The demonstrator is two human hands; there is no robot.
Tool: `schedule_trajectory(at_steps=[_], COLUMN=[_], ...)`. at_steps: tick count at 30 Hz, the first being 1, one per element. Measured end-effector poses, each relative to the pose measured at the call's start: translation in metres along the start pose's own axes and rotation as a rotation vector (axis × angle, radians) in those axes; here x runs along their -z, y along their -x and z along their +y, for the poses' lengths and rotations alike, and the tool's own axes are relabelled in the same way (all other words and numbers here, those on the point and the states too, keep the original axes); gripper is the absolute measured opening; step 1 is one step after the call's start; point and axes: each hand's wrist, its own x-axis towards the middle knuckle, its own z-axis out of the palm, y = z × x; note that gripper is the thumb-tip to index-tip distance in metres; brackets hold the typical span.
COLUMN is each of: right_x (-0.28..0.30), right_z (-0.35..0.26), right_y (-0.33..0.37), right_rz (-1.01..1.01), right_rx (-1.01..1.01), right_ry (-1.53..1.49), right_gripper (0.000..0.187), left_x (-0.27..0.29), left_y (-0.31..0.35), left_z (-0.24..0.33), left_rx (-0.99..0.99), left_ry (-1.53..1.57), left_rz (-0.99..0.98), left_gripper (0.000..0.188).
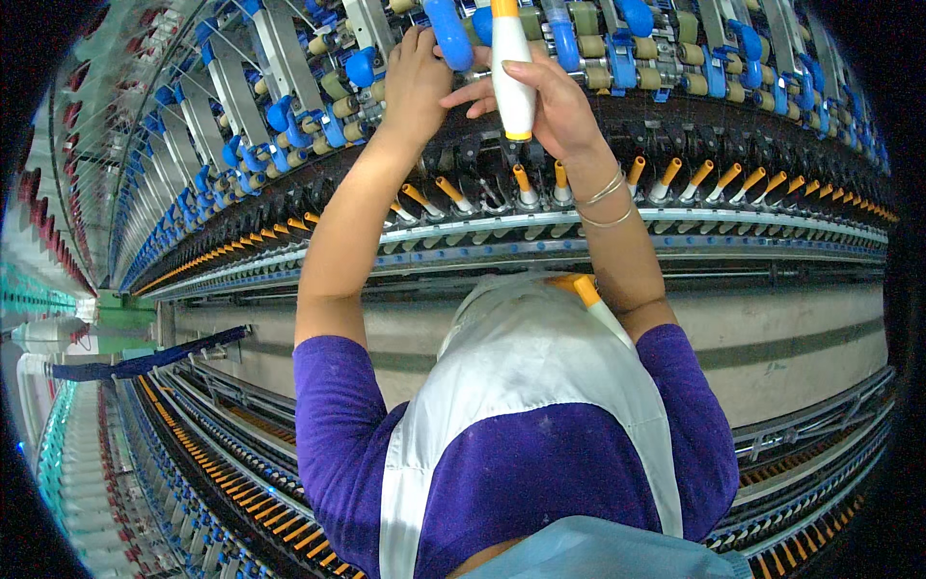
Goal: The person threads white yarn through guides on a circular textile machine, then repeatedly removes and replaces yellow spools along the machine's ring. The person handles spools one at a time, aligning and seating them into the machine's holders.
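Note:
My right hand (559, 111) grips a bobbin (514, 82) wound with white yarn, orange at its top and yellow at its lower end. The thumb crosses the front of the yarn while other fingers stretch leftward behind it. Up at the rollers, my left hand (415, 87) has its fingers bent together beside a blue curved tube (448, 34). What its fingertips pinch, if anything, is too small to make out. Below both hands, a row of orange-topped spindles (670, 174) runs along the spinning machine.
Rollers with blue holders (714, 72) and metal arms span the machine above the spindles. A metal rail (752, 227) runs below them. Another orange-tipped bobbin (586, 289) sticks out of my white apron (540, 338). Behind me, across the floor (772, 357), stands a second machine with orange tubes (260, 502).

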Motion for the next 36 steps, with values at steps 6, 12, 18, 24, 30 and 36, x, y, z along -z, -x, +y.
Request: schedule_trajectory(at_steps=[6, 12, 18, 24, 30, 36], right_x=[-0.001, 0.002, 0.010, 0.004, -0.007, -0.001], right_z=[-0.007, -0.006, -0.004, -0.002, 0.029, 0.056], right_y=[0.005, 0.009, 0.013, 0.015, 0.011, 0.018], right_rz=[-0.042, -0.046, 0.040, 0.006, 0.119, 0.149], right_rx=[0.024, -0.011, -0.026, -0.125, -0.244, -0.332], right_ry=[-0.054, -0.106, -0.124, 0.191, 0.670, 0.828], right_gripper=[0.045, 0.051, 0.052, 0.042, 0.038, 0.044], left_x=[-0.006, 0.019, 0.054, 0.098, 0.068, 0.056], left_y=[0.000, 0.005, 0.050, 0.220, 0.197, 0.070], left_z=[0.001, 0.003, 0.032, 0.057, 0.046, 0.037], left_rx=[0.111, 0.185, 0.438, -0.020, 0.459, 0.700], left_ry=[0.114, 0.235, 0.895, 0.165, 0.877, 0.737], left_rz=[0.071, 0.179, 0.131, -1.546, -0.690, 0.107], left_gripper=[0.023, 0.024, 0.003, 0.056, 0.038, 0.023])
